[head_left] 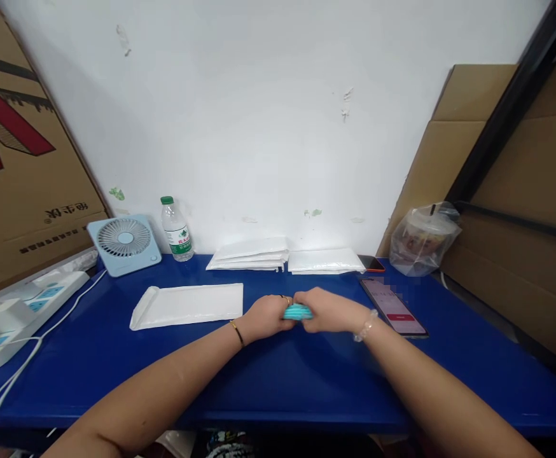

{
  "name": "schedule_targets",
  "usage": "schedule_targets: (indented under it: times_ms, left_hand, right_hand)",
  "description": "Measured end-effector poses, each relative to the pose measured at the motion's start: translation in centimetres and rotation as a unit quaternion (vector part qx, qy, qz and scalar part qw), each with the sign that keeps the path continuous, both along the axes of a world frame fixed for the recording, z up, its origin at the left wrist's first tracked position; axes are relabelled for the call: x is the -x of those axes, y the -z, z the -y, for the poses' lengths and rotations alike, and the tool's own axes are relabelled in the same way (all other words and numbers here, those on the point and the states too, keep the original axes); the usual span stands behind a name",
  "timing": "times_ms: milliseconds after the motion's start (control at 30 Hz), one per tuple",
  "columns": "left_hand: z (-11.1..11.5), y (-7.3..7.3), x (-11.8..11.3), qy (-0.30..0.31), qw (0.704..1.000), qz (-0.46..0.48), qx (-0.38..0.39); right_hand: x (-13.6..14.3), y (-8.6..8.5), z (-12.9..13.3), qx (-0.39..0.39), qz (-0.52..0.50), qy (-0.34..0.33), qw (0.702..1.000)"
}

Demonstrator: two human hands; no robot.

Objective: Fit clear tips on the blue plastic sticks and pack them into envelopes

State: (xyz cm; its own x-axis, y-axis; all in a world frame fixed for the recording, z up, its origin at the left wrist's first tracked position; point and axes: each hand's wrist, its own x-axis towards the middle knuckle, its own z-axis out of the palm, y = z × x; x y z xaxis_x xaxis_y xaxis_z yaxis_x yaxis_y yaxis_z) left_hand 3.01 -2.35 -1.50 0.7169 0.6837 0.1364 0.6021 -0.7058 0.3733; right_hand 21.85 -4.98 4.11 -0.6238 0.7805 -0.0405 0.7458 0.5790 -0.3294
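Note:
Both hands meet over the middle of the blue table. Between them is a small turquoise bundle with a ribbed or layered look; most of it is hidden by the fingers, so its kind is unclear. My left hand closes on its left end. On the right end, the fingers of my right hand are wrapped round it. A flat white padded mailer lies just left of my left hand, its flap end pointing left.
Along the wall lie a stack of white mailers and a second pile. A lit phone is by my right wrist, another phone behind it. A bagged drink cup, a bottle, a fan and a power strip stand around.

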Motion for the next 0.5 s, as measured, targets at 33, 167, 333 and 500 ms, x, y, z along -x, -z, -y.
schedule_targets:
  times_ms: [33,167,333,500]
  left_hand:
    - [-0.1,-0.2,-0.2,-0.005,0.998,0.050,0.030]
    - [0.1,-1.2,-1.8,-0.044,0.958,0.256,0.121]
    - [0.7,-1.0,-3.4,-0.007,0.925,0.319,0.205]
    - [1.1,-0.4,-2.8,-0.011,0.871,0.370,0.322]
  right_hand:
    - [-0.2,-1.4,0.1,0.010,-0.048,-0.006,0.999]
    - [0.2,-6.4,0.3,-0.059,-0.240,0.004,0.969]
    - [3.1,-6.7,0.3,-0.090,-0.219,-0.019,0.971]
    - [2.8,-3.4,-0.2,0.017,-0.376,-0.009,0.926]
